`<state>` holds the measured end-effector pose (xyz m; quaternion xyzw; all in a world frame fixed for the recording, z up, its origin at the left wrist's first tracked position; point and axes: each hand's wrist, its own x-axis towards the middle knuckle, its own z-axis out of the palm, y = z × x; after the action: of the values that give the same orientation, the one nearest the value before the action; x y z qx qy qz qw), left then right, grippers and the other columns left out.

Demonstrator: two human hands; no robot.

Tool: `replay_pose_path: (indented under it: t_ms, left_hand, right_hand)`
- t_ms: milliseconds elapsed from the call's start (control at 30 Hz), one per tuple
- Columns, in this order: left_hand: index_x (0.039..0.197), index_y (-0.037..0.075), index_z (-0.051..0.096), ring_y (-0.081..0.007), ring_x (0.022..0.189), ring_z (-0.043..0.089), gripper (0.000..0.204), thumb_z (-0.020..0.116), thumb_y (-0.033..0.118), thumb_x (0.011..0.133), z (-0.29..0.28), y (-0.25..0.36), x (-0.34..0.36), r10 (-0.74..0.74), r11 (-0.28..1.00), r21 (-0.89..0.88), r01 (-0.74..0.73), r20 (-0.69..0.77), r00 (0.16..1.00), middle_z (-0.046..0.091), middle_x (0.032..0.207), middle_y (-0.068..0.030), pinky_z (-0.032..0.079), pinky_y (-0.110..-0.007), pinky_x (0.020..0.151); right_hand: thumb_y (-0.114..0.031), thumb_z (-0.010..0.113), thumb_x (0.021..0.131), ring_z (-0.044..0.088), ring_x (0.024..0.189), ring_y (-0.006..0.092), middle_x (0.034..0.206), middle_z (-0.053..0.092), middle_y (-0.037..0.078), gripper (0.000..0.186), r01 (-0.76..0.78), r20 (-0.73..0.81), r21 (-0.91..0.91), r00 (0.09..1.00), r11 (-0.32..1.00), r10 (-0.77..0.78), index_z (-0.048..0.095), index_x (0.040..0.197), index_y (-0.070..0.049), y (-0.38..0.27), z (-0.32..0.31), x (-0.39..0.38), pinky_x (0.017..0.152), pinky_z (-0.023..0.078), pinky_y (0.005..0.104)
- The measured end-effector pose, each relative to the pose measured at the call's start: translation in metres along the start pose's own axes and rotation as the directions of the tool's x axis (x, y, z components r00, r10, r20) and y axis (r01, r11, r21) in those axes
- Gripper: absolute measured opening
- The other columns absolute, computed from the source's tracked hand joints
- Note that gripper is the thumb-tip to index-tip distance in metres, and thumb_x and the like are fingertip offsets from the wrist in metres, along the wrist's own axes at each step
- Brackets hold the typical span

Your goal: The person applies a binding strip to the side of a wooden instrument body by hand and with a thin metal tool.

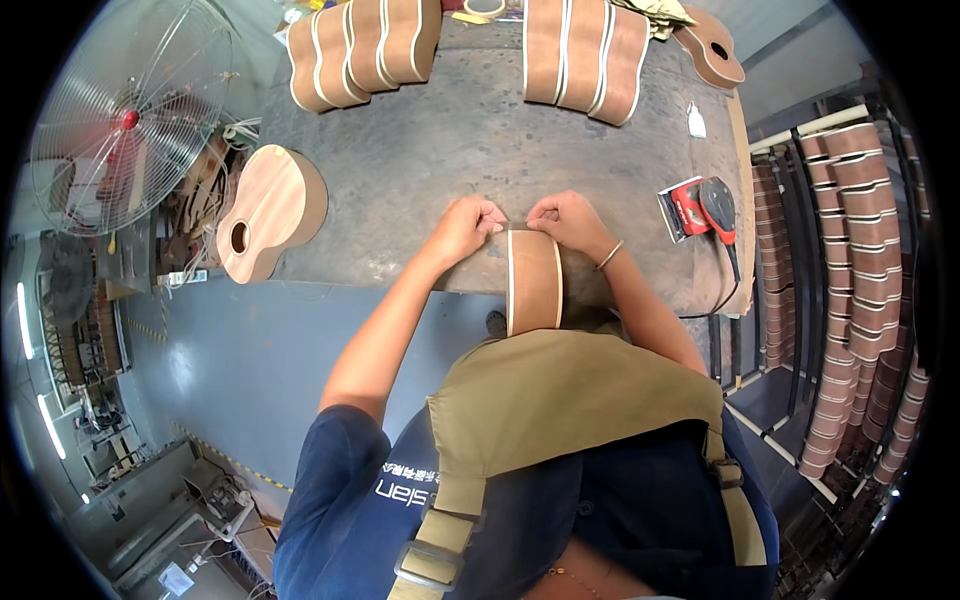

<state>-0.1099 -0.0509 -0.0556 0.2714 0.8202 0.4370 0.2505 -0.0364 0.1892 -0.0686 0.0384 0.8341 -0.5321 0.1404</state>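
Observation:
A small wooden ukulele body (535, 282) stands on its edge in front of me, its brown side facing up with pale binding along both rims. It spans from the table's near edge to my apron, where its near end is hidden. My left hand (468, 230) is closed in a pinch just left of the body's far end. On the other side, my right hand (570, 222), with a bangle at the wrist, pinches close to the same end. Something thin and dark seems to lie between the fingertips, too small to make out.
Another ukulele body (290, 200) lies at the left table edge. Two rows of bodies (365, 50) (585, 60) and a single one (712, 48) are at the back. A red corded sander (700, 208) and a white bottle (696, 120) sit right. A fan (130, 120) stands left; racks hold bodies (860, 240).

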Motion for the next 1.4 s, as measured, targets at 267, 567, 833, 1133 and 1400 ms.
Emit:
replay_pose_path:
  t_ms: [267, 567, 833, 1133, 1400]
  left_hand:
    - [0.097, 0.001, 0.075, -0.0391, 0.085, 0.071, 0.006, 0.071, 0.0, 0.092, -0.026, 0.076, -0.085, 0.107, 0.988, 0.108, -0.107, 0.001, 0.994, 0.071, 0.092, -0.0173, 0.055, -0.044, 0.074]
    - [0.093, 0.002, 0.073, -0.0391, 0.082, 0.069, 0.004, 0.07, -0.001, 0.091, -0.013, 0.023, -0.001, -0.037, 0.999, 0.006, 0.037, -0.006, 0.999, 0.071, 0.092, -0.0161, 0.055, -0.043, 0.072]
    - [0.096, 0.0, 0.076, -0.0306, 0.078, 0.069, 0.003, 0.074, 0.001, 0.094, -0.021, 0.067, -0.069, 0.159, 0.984, 0.089, -0.155, -0.045, 0.986, 0.069, 0.086, -0.0136, 0.053, -0.039, 0.069]
    - [0.094, 0.002, 0.078, -0.0318, 0.073, 0.066, 0.003, 0.075, 0.001, 0.092, -0.016, 0.051, -0.051, 0.177, 0.979, 0.121, -0.165, -0.103, 0.979, 0.068, 0.084, -0.0151, 0.052, -0.038, 0.066]
    - [0.093, 0.007, 0.079, -0.032, 0.066, 0.059, 0.01, 0.076, 0.0, 0.087, 0.001, 0.067, -0.113, 0.423, 0.884, 0.321, -0.34, -0.238, 0.874, 0.059, 0.075, -0.0131, 0.047, -0.039, 0.059]
  right_hand:
    - [-0.01, 0.078, 0.091, 0.059, 0.067, 0.0163, 0.08, 0.066, 0.008, 0.01, 0.338, -0.173, -0.125, 0.918, 0.933, -0.356, 0.076, 0.091, 0.0, -0.071, 0.005, -0.092, 0.062, 0.047, 0.0346]
    - [-0.014, 0.076, 0.09, 0.065, 0.074, 0.0303, 0.086, 0.07, 0.013, 0.014, 0.126, -0.036, 0.097, 0.992, 0.987, -0.123, 0.076, 0.091, 0.0, -0.012, -0.002, -0.01, 0.067, 0.051, 0.0413]
    - [-0.013, 0.078, 0.092, 0.065, 0.075, 0.0198, 0.087, 0.069, 0.01, 0.012, 0.34, -0.191, -0.224, 0.904, 0.913, -0.383, 0.08, 0.099, -0.003, -0.055, 0.001, -0.086, 0.065, 0.049, 0.034]
    - [-0.008, 0.074, 0.091, 0.063, 0.078, 0.0254, 0.091, 0.07, 0.011, 0.015, 0.35, -0.163, -0.158, 0.913, 0.923, -0.374, 0.082, 0.103, -0.005, -0.04, 0.003, -0.063, 0.071, 0.052, 0.0356]
    - [-0.001, 0.068, 0.083, 0.061, 0.084, 0.0316, 0.09, 0.067, 0.012, 0.026, 0.525, -0.13, -0.434, 0.768, 0.732, -0.628, 0.082, 0.103, -0.011, -0.056, 0.022, -0.115, 0.076, 0.053, 0.0397]
